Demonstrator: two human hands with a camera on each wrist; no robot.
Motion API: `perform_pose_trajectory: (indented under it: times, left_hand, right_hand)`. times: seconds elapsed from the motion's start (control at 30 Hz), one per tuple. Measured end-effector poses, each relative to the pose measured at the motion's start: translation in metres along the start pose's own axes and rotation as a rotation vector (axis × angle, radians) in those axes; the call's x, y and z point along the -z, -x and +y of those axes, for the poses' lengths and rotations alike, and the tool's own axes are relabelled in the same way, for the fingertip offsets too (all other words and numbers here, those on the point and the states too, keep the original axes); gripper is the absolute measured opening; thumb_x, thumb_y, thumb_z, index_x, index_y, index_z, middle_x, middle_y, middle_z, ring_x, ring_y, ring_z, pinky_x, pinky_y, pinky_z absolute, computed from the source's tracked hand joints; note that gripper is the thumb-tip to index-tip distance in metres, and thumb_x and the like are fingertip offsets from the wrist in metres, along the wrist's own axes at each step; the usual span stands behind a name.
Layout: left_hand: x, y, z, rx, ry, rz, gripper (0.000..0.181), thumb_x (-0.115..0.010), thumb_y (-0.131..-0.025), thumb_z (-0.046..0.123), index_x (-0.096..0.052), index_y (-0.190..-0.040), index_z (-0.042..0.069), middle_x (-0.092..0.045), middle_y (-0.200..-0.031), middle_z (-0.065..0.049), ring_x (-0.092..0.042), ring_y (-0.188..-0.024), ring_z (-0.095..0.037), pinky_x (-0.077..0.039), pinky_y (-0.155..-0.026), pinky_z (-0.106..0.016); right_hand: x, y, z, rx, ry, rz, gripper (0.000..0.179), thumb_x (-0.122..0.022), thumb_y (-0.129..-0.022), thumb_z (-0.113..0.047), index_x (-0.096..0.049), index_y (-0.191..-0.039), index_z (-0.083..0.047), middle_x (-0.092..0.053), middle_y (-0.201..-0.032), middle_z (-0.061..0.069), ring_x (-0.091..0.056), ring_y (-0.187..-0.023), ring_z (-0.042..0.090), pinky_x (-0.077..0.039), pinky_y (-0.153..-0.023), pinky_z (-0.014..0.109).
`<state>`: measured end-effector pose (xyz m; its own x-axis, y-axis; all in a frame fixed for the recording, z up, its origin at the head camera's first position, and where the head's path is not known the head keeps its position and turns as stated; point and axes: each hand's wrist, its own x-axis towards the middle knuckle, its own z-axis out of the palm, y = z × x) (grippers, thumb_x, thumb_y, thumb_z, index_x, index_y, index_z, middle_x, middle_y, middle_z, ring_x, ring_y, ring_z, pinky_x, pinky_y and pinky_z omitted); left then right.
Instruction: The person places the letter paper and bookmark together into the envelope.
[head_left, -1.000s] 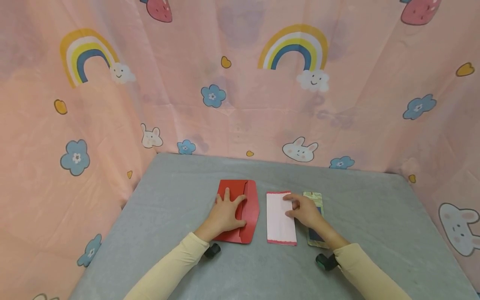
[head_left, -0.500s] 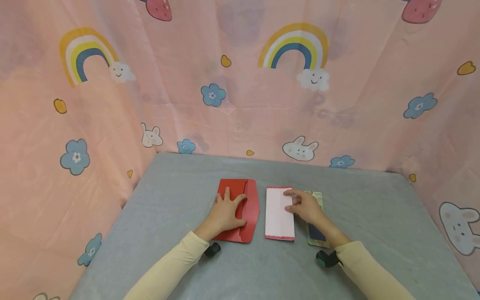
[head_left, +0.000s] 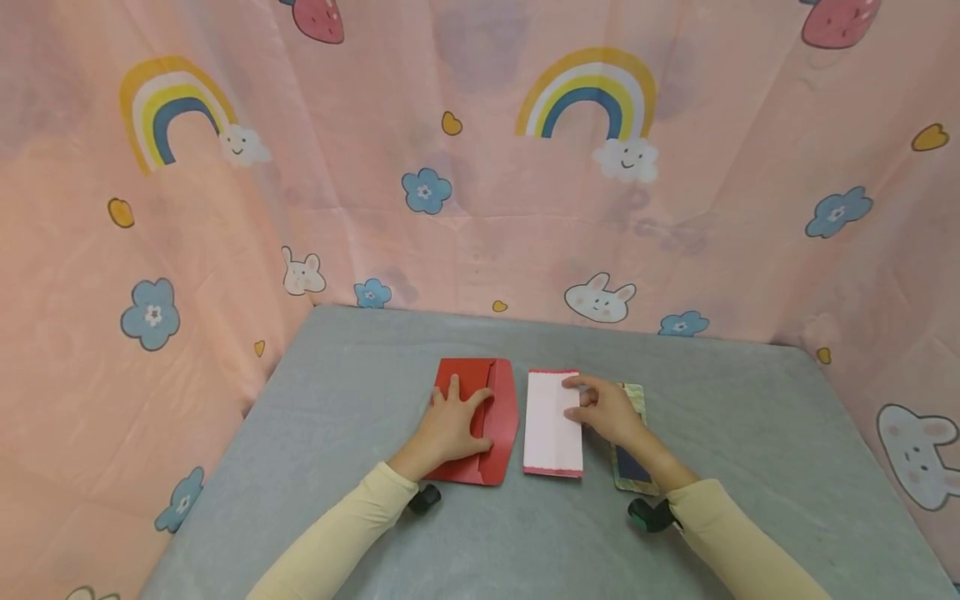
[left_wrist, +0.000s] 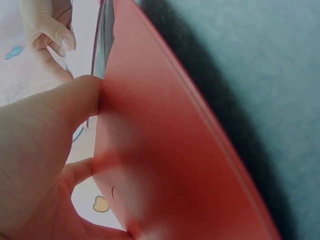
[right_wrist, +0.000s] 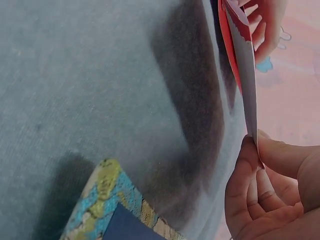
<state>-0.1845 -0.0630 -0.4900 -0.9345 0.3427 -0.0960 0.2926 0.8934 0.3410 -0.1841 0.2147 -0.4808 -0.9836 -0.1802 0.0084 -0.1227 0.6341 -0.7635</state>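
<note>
A red envelope (head_left: pixel 506 408) lies on the table with its pointed flap opened to the right. My left hand (head_left: pixel 448 427) rests spread on it, and the left wrist view shows fingertips pressing the red paper (left_wrist: pixel 150 130). Just right of the envelope is a folded white paper (head_left: pixel 542 433) with red top and bottom edges. My right hand (head_left: pixel 611 415) pinches its right edge between thumb and fingers. Seen edge-on in the right wrist view, the paper (right_wrist: pixel 248 90) stands off the table, casting a shadow. The back of my right hand hides its curled fingers from the head view.
Partly under the right forearm lies a flat rectangular piece (head_left: pixel 632 468) with a patterned yellow-green and blue border and dark blue middle. The grey cloth-covered table (head_left: pixel 390 333) ends at a pink printed curtain (head_left: pixel 480 258) behind and at both sides.
The right hand has lifted the white paper slightly away from me and shifted it left, closer to the envelope. My left hand and the envelope have stayed put.
</note>
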Motion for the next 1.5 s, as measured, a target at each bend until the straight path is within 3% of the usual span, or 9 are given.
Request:
perform_pose_trajectory:
  times: [0.4, 0.8, 1.5]
  left_hand:
    - [0.000, 0.000, -0.001, -0.005, 0.002, -0.004, 0.077, -0.077, -0.078, 0.044, -0.046, -0.146, 0.026, -0.027, -0.157, -0.032, -0.033, -0.135, -0.063, -0.050, -0.097, -0.062]
    - [0.001, 0.000, 0.000, 0.003, 0.010, -0.008, 0.077, -0.077, -0.078, 0.044, -0.045, -0.146, 0.026, -0.026, -0.158, -0.031, -0.032, -0.136, -0.061, -0.050, -0.097, -0.061]
    - [0.003, 0.001, 0.001, 0.006, 0.034, -0.025, 0.077, -0.077, -0.078, 0.043, -0.045, -0.146, 0.026, -0.026, -0.158, -0.032, -0.031, -0.137, -0.063, -0.050, -0.097, -0.062]
  right_hand:
    - [-0.006, -0.006, -0.007, -0.018, -0.016, 0.003, 0.043, -0.074, -0.084, -0.004, -0.063, -0.125, -0.001, -0.046, -0.065, 0.002, -0.038, -0.055, 0.013, -0.035, -0.051, 0.025]
    - [-0.013, -0.013, -0.012, 0.022, -0.029, 0.004, 0.041, -0.075, -0.083, -0.005, -0.065, -0.123, -0.002, -0.044, -0.064, 0.000, -0.037, -0.054, 0.012, -0.034, -0.051, 0.025]
    - [-0.022, -0.024, -0.019, -0.019, 0.022, -0.002, 0.041, -0.076, -0.082, -0.006, -0.066, -0.122, -0.003, -0.047, -0.067, 0.002, -0.041, -0.057, 0.014, -0.034, -0.053, 0.026]
